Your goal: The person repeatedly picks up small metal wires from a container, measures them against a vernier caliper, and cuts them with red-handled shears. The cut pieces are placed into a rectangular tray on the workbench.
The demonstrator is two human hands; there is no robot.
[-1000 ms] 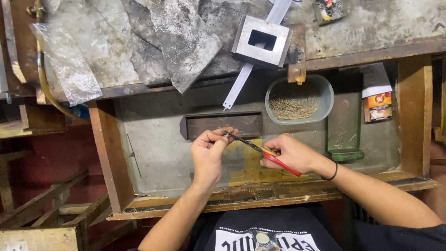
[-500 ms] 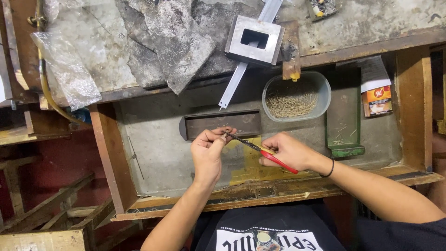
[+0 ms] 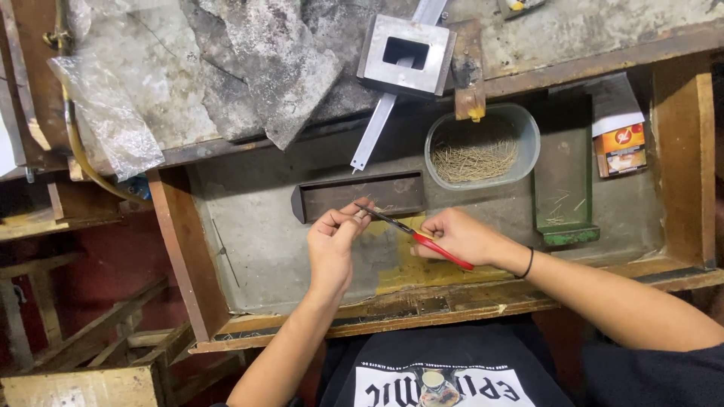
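Observation:
My right hand (image 3: 456, 235) grips red-handled pliers (image 3: 430, 243) whose dark jaws reach left to the fingertips of my left hand (image 3: 335, 241). My left hand pinches something very small at the jaw tips; it is too tiny to identify. Both hands hover over the floor of an open wooden drawer (image 3: 249, 249), just in front of a long dark metal tray (image 3: 358, 196).
A round plastic bowl (image 3: 520, 128) holds several thin wire pieces. A green metal tray (image 3: 564, 181) and a small printed box (image 3: 620, 147) lie to the right. A square metal block (image 3: 406, 54), a metal strip (image 3: 373, 136), grey slabs and a plastic bag (image 3: 105, 113) sit on the bench above.
The view has shifted slightly downward. Both hands stay together over the drawer, with the pliers still meeting my left fingertips.

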